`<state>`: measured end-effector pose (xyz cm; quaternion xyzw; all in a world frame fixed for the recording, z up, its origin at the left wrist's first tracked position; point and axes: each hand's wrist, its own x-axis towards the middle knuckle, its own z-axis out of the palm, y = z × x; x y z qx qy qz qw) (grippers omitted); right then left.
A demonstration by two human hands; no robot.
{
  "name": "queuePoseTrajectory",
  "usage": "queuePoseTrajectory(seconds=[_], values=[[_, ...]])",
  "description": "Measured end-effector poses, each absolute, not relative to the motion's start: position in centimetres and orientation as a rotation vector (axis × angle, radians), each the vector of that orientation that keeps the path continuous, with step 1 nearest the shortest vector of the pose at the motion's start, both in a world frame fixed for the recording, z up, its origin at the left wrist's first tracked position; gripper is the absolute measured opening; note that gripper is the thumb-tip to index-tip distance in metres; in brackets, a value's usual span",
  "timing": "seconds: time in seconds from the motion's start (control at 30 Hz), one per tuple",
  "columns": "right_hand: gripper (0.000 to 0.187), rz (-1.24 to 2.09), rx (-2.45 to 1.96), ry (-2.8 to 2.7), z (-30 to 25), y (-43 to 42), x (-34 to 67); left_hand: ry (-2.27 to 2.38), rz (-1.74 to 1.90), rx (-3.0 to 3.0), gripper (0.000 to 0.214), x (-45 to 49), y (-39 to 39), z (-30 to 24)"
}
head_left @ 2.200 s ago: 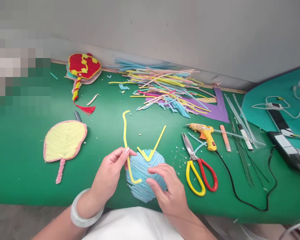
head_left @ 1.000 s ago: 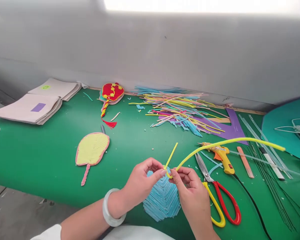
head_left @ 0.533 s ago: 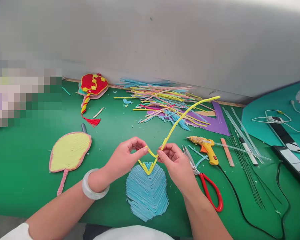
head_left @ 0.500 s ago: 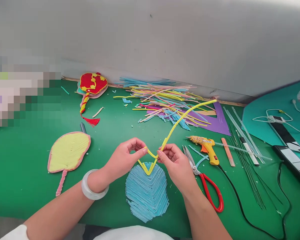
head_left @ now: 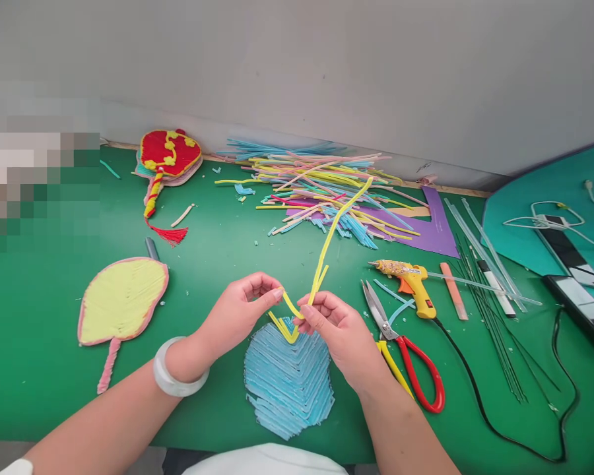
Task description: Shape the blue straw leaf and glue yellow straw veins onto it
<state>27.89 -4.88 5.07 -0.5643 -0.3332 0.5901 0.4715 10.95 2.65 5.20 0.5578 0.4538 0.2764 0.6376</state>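
My left hand (head_left: pixel 240 316), closed in a pinch, grips the short end of a yellow pipe cleaner (head_left: pixel 332 234). The thumb and fingers of my right hand (head_left: pixel 344 338) are closed around the same pipe cleaner near its bend, and its long part rises up and away from me. Below both hands lies a rounded blue panel (head_left: pixel 290 386) made of slanting rows of pipe cleaner. A yellow V-shaped piece (head_left: pixel 291 335) sits at the panel's top notch, partly hidden by my right fingers.
Scissors (head_left: pixel 393 333) and a yellow glue gun (head_left: pixel 410 284) with a black cord lie right. Behind is a heap of coloured pipe cleaners (head_left: pixel 317 185) on a purple sheet (head_left: pixel 444 224). Leftward lie a yellow fan (head_left: pixel 123 300) and a red fan (head_left: pixel 171 155). Green wires (head_left: pixel 495 330) lie far right.
The long free part of the yellow pipe cleaner has swung left and stands more upright. My right hand has shifted slightly left and down. Both hands keep their pinch; the view has shifted a little.
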Motion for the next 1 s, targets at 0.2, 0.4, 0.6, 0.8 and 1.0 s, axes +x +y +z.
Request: queuePoseTrajectory(seconds=[0.2,0.4,0.6,0.8,1.0], values=[[0.034,1.538,-1.243,-0.784,5.1,-4.93,28.05,1.034,0.65,1.223,0.029,10.97,2.81,5.2],[0.035,1.5,-1.246,-0.771,5.18,-4.92,27.78,1.005,0.63,1.176,0.026,11.08,2.74,5.19],[0.034,1.425,-1.203,-0.744,5.5,-4.94,27.66,0.985,0.586,1.201,0.026,11.23,2.71,4.96],[0.029,1.435,-1.14,-0.745,5.62,-5.01,27.66,0.961,0.57,1.207,0.025,11.26,2.59,5.04],[0.03,1.294,-1.186,-0.665,5.35,-4.83,27.47,0.858,0.524,1.21,0.022,11.1,2.34,5.37]])
